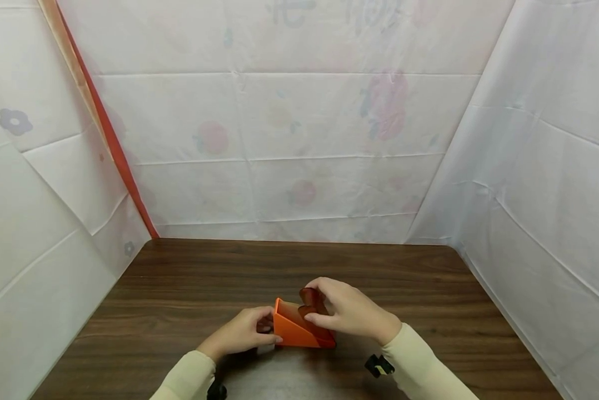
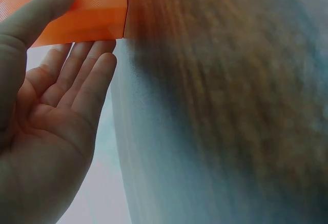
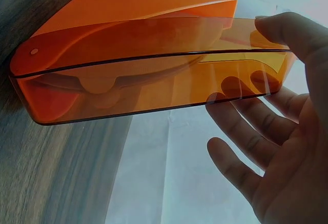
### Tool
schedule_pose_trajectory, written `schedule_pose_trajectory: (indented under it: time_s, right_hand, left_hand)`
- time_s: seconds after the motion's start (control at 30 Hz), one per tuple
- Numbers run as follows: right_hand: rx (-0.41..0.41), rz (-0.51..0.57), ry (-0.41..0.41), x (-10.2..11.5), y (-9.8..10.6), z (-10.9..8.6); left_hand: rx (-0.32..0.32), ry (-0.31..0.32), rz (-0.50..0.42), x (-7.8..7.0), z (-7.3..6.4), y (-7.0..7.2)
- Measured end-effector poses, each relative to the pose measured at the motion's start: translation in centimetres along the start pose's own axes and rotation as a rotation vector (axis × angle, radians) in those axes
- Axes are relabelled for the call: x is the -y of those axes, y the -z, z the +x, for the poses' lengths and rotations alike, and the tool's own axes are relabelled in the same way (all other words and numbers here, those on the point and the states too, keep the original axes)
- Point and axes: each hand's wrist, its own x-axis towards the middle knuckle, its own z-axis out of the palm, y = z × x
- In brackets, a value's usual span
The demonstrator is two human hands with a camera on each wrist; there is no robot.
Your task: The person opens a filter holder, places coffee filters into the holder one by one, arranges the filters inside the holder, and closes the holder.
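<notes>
An orange box (image 1: 291, 333) with a slanted side stands on the wooden table, near the front middle. Hinged to it is a see-through amber lid (image 3: 133, 88), swung away from the body in the right wrist view. My left hand (image 1: 241, 332) holds the box's left end; in the left wrist view the thumb lies on one face of the box and the fingertips reach behind its edge. The lid's free end is pinched by my right hand (image 1: 352, 311), thumb on one side and fingers on the other. What the box holds inside is hard to make out.
The dark wooden table (image 1: 189, 272) spreads around both hands. White printed sheets hang behind it (image 1: 279, 189) and on both sides. A red strip (image 1: 114, 144) runs down the back left corner. A black wrist mount (image 1: 379, 365) sits at the right sleeve.
</notes>
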Motion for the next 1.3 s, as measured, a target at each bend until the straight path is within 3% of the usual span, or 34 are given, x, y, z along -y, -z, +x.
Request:
schedule_pose_trajectory:
  time_s: [0.57, 1.3]
  right_hand:
    - [0.051, -0.096, 0.036, 0.4, -0.3, 1.0]
    - [0.089, -0.099, 0.027, 0.9, -1.5, 1.9]
  left_hand:
    - [-0.007, -0.014, 0.027, -0.1, -0.1, -0.3]
    - [-0.003, 0.001, 0.005, -0.5, -0.2, -0.5]
